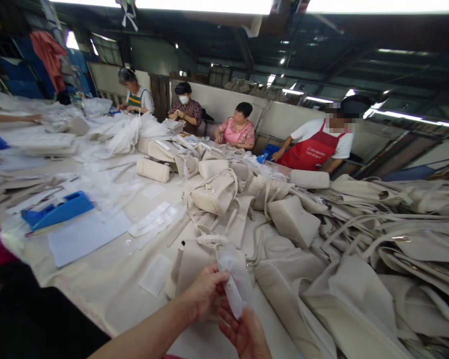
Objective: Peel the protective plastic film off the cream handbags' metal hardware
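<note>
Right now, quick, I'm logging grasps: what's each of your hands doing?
Left hand: closed, pinching translucent white wrapping.
Right hand: loosely curled at the wrapping's lower end; whether it grips cannot be told.

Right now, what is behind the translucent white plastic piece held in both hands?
Behind the plastic piece is a boxy beige bag. Its parts covered by the left hand are hidden; through the plastic, details are unclear.

Left forearm [153, 324] bare, angling in from bottom left – left hand [208, 290] in a thumb-and-finger pinch. Right hand [246, 331] lower, just beside it – also pinching, other fingers loosely curled, palm side partly visible.
</note>
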A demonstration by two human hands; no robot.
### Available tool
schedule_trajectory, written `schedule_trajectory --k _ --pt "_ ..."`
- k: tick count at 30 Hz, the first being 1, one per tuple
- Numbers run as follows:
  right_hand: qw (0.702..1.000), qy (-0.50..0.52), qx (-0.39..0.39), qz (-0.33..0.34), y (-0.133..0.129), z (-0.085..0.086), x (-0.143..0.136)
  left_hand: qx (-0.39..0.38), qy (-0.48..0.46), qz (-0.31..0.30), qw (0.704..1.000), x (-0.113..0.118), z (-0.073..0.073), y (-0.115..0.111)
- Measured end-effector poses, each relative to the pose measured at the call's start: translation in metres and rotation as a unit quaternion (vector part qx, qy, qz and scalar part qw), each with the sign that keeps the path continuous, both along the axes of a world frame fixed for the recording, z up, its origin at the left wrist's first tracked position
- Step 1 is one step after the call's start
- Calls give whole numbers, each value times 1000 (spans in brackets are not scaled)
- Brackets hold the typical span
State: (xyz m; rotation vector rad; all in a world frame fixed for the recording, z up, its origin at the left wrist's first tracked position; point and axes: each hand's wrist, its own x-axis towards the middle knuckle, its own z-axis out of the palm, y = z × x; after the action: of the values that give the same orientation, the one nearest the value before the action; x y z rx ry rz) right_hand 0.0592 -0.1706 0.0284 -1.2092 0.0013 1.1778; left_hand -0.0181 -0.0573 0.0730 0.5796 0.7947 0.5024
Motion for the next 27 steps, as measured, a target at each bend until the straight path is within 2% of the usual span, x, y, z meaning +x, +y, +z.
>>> schedule_trajectory --k 3,6,11,14,19,23,25,27 --pt "999 31 16 3 8 4 -10 5 9 -8 1000 -1 0 -4" --pt "999 -31 7 -24 13 4 -11 -5 10 -14 1000 0 -1 -5" --pt "990 -122 35 -64 7 -14 -6 -23 -15 73 997 8 2 12" --pt "979 -185 68 -51 2 -23 -2 -34 -22 71 997 13 6 24" --pt "932 -349 96 12 1 -23 5 -38 -42 34 998 6 11 33" --pt "869 -486 84 31 3 -24 4 -8 -100 -55 993 -19 14 26" --pt "840 -534 77 53 3 -29 1 49 -68 -71 994 -27 13 16" --pt "821 -560 71 84 2 -34 -1 98 4 -31 995 -28 11 6"
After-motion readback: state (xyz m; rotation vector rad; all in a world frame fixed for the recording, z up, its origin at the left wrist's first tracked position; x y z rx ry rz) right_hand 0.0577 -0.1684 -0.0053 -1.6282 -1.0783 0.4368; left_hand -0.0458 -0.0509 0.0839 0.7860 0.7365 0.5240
